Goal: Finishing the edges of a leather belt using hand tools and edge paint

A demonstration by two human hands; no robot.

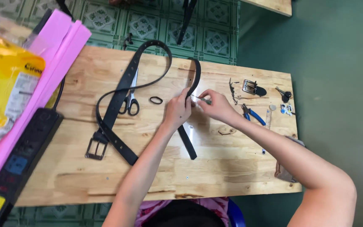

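Observation, head view. The left hand (177, 110) pinches a black belt strap (195, 80) near mid-table, fingers closed on the strap's edge where it bends. The right hand (217, 105) is closed around a thin metal tool (201, 99), perhaps a small screwdriver or awl; the view is too small to say which. Its tip points at the strap, right by the left fingertips.

The strap's free end (188, 145) runs down toward the person and lies flat on the wooden table (215, 176). A second belt with buckle (96, 148) loops at left, lying over scissors (130, 103). A small black loop (156, 100) sits just beside the left hand. A loose metal buckle (250, 86) and blue-handled pliers (252, 114) lie to the right, apart from the work.

Risks, as judged:
- Tool tip is close to the left fingertips; a slip off the strap could jab them.
- Strap is held only by a pinch and curves upward; it may spring or twist under pressure, throwing the tip off its mark.
- Small screws on the tabletop (190, 126) could be brushed off by the forearm.
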